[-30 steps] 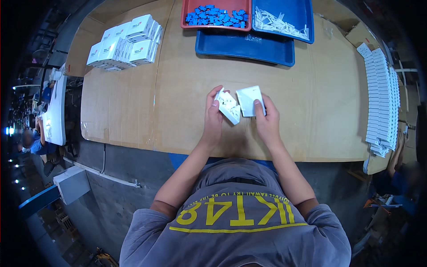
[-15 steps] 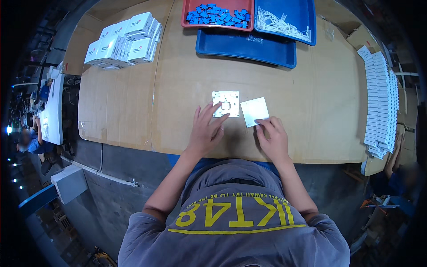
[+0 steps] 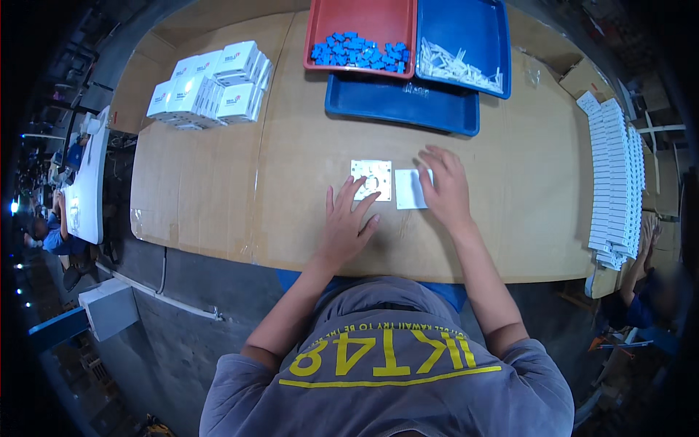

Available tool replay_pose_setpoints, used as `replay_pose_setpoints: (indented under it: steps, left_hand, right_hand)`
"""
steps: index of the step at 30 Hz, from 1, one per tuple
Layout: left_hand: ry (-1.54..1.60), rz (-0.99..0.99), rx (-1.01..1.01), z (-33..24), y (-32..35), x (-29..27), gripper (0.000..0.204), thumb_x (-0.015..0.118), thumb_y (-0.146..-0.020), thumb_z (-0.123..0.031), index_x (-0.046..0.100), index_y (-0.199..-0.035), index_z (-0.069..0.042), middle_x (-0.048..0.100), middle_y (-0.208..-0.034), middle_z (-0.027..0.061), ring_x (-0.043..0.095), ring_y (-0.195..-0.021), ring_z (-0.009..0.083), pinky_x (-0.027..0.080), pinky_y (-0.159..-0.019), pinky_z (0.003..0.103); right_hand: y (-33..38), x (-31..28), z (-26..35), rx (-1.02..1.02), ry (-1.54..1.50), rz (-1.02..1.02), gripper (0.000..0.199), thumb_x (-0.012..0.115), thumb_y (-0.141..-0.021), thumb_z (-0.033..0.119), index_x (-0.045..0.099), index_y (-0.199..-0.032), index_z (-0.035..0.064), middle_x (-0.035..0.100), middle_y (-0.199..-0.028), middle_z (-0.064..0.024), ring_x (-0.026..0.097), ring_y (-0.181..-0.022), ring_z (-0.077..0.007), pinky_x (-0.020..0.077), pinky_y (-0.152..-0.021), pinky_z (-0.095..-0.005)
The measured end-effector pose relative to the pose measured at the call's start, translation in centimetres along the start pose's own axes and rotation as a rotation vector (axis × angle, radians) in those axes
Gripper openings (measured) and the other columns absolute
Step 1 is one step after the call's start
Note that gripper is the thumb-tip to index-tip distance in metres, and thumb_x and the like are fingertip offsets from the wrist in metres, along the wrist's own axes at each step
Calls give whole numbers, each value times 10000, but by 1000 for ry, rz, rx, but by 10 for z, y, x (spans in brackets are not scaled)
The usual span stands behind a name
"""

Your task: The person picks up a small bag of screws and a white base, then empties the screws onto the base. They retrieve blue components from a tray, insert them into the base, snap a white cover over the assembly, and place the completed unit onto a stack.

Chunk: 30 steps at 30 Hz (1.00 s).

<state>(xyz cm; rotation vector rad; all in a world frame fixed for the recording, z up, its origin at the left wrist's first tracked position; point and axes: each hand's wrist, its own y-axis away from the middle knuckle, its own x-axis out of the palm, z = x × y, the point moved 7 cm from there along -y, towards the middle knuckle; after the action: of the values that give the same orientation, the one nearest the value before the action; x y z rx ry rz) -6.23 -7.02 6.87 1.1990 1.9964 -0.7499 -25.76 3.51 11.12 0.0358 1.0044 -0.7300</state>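
A white square part [image 3: 372,172] with a round opening and small dark spots at its corners lies on the cardboard-covered table. Spread over its near side are the fingers of my left hand [image 3: 344,224], open and touching it. Just to its right, a plain white square plate [image 3: 409,191] lies flat, with a narrow gap between the two. My right hand [image 3: 446,186] is above the plate's right edge, covering some of it. Its fingers are bent but apart, with nothing visible in them; whether they touch the plate I cannot tell.
Beyond the parts are a red tray [image 3: 364,18] with blue pieces [image 3: 357,54], a blue tray [image 3: 466,22] with white strips [image 3: 451,65], and a shallower blue tray [image 3: 400,109]. White boxes [image 3: 211,84] stand far left. White square pieces [image 3: 610,182] line the right edge. People work on both sides.
My right hand has let go of the plate's near edge and moved up to its right side. The tilted plate now lies straighter. My left fingers have spread a little.
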Motion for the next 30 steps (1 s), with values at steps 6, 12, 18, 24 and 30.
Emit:
replay_pose_setpoints:
  steps: [6,12,18,24,30]
  left_hand:
    - [31,-57,19,2,3,1,449,678,-962,-262,615,-1396,-168,431,-1579,136,319,-1535,381,149,-1229,673]
    - [49,-85,23,-3,1,-1,468,719,-924,-277,641,-1370,-157,452,-1566,144,337,-1527,386,187,-1221,675]
    - [78,-129,42,-5,3,-6,477,737,-906,-271,651,-1352,-125,485,-1542,147,367,-1512,388,230,-1227,638]
    - [186,-283,35,4,7,-16,437,737,-894,-200,671,-1311,-87,539,-1470,157,418,-1466,401,282,-1216,591]
    - [193,-379,-32,8,6,-16,372,713,-886,-126,689,-1252,-64,574,-1390,154,477,-1398,401,358,-1174,535]
  right_hand:
    - [-103,13,-32,-29,107,54,441,624,-1014,358,701,-1263,2,614,-1410,-209,558,-1324,-387,453,-1108,-452]
    - [-136,49,-75,101,252,283,707,473,-1042,617,649,-1399,32,465,-1574,-238,424,-1475,-375,355,-1213,-431]
    - [-133,42,-72,78,206,239,730,502,-1033,608,653,-1361,-27,548,-1498,-220,510,-1400,-369,394,-1177,-431]
    - [-125,14,-71,151,-125,20,315,670,-990,257,718,-1171,3,684,-1235,-159,664,-1114,-356,522,-947,-439]
    - [-134,21,-72,56,114,36,198,662,-962,171,768,-1082,54,695,-1172,-121,659,-1115,-333,537,-964,-452]
